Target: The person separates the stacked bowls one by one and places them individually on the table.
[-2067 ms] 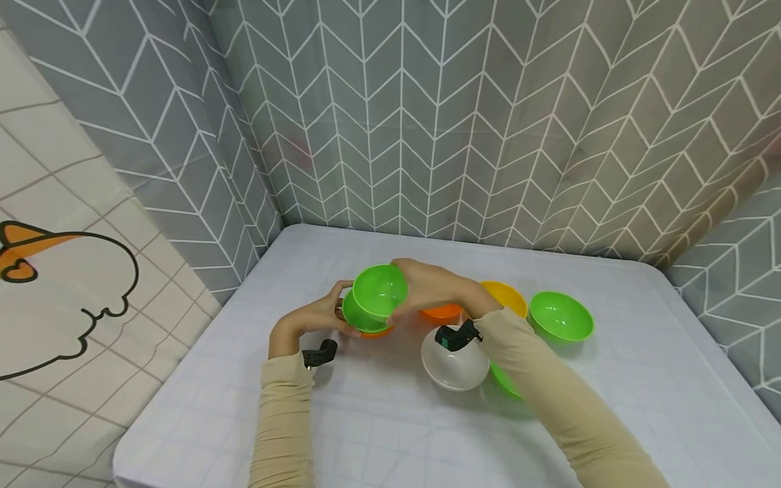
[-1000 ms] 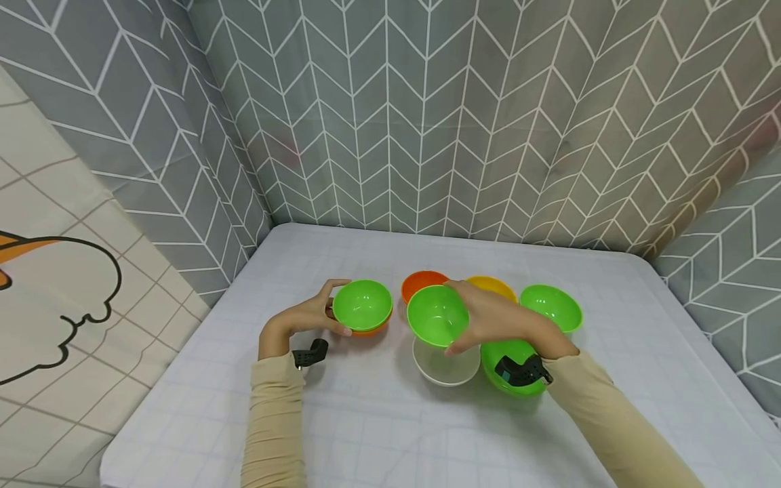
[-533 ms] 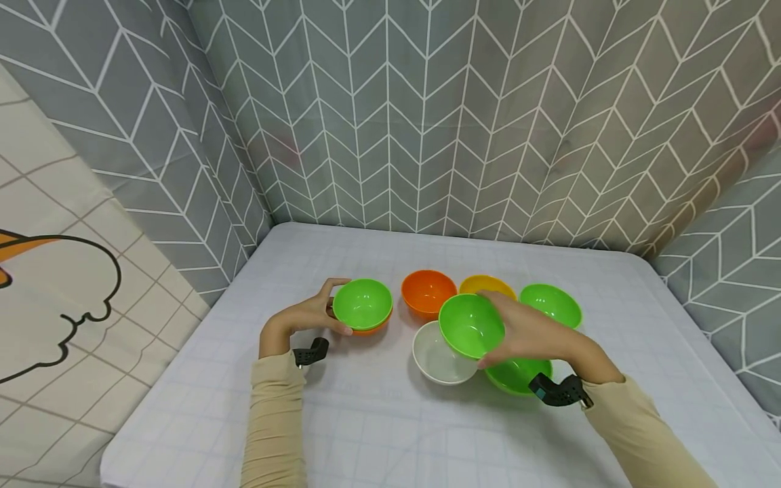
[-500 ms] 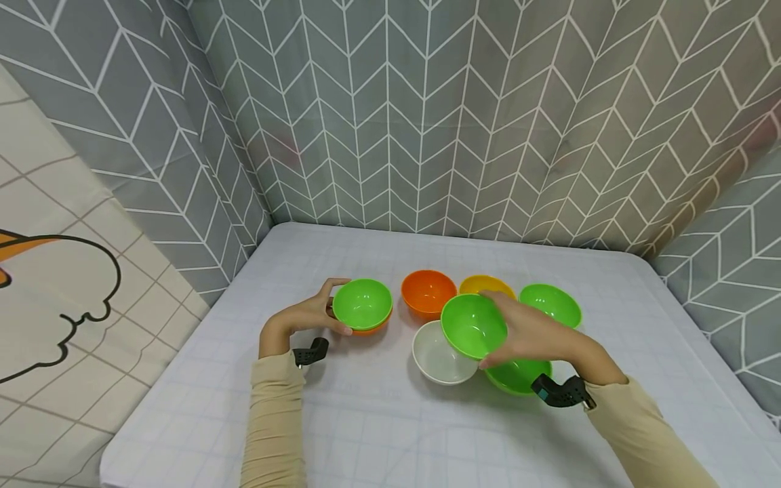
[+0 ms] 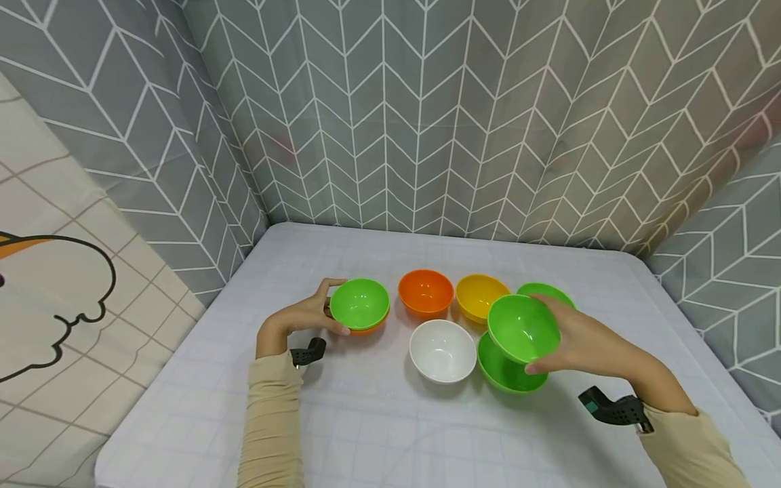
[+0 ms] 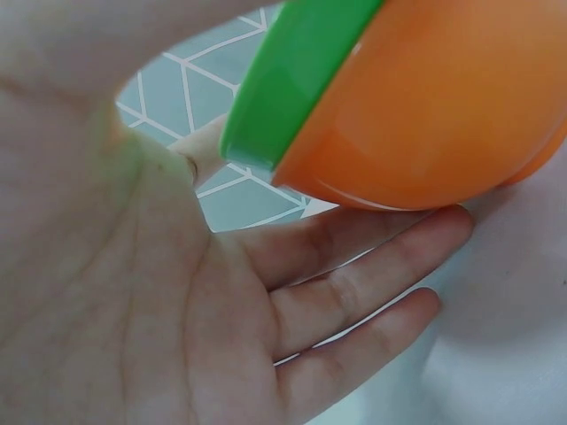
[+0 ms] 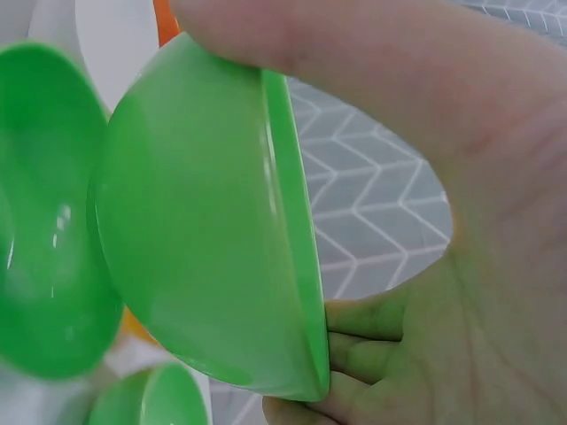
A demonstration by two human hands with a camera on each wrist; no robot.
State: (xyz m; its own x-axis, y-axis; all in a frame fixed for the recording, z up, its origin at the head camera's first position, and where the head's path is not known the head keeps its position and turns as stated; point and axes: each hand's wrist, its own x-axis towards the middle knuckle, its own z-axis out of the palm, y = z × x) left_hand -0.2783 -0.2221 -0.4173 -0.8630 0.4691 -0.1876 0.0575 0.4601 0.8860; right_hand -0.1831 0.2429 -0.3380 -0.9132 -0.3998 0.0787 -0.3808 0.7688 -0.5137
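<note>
In the head view my left hand (image 5: 305,315) grips a pair of nested bowls at the table's left, thumb and a finger around their side. The upper one is a green bowl (image 5: 360,303); the orange bowl (image 6: 434,106) below it shows best in the left wrist view, its side touching my outstretched fingers. My right hand (image 5: 586,346) pinches another green bowl (image 5: 523,329) by its rim, tilted and raised. Partly behind it in the head view is a green bowl (image 5: 508,376) standing on the table, which its underside overlaps. The inside of the raised bowl holds nothing.
A white bowl (image 5: 442,351) stands left of the lower green bowl. Behind are an orange bowl (image 5: 425,293), a yellow bowl (image 5: 480,293) and a further green bowl (image 5: 543,290), partly hidden by my right hand. The white-covered table (image 5: 378,420) meets patterned curtains at the back.
My right hand has carried its green bowl from beside the left-hand bowls rightward, past the white bowl, to above the lower green bowl. My left hand keeps its hold, nearly still.
</note>
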